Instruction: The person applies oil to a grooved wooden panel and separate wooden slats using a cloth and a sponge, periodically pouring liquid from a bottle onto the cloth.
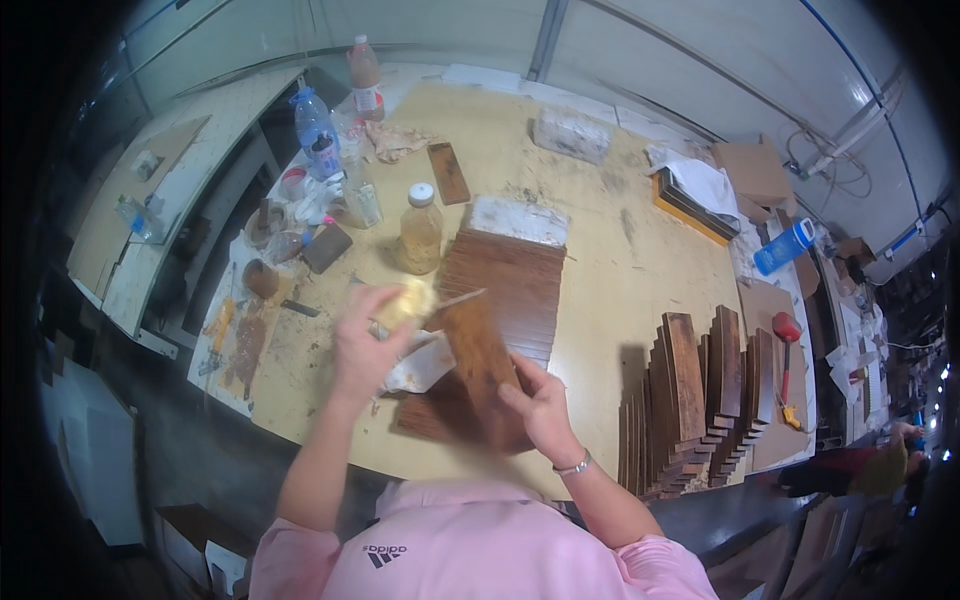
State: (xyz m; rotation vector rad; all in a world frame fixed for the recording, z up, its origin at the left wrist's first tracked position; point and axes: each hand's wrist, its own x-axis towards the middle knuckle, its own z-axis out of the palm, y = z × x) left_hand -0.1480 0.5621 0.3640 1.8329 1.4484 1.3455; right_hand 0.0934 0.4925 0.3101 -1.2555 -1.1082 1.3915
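From where I stood, the person's left hand (pixel 362 335) had its fingers wrapped around a blurred, pale-yellow wad (pixel 412 299), just beside the far end of a brown wooden board (pixel 478 355). The right hand (pixel 540 402) gripped that board by its right edge, thumb on the upper face, holding it tilted over the near part of the desk (pixel 610 280). Beyond it lay a stack of boards (pixel 505 275) with a white block (pixel 520 220) at its far end, and a white-capped bottle (pixel 420 232) stood left of the stack.
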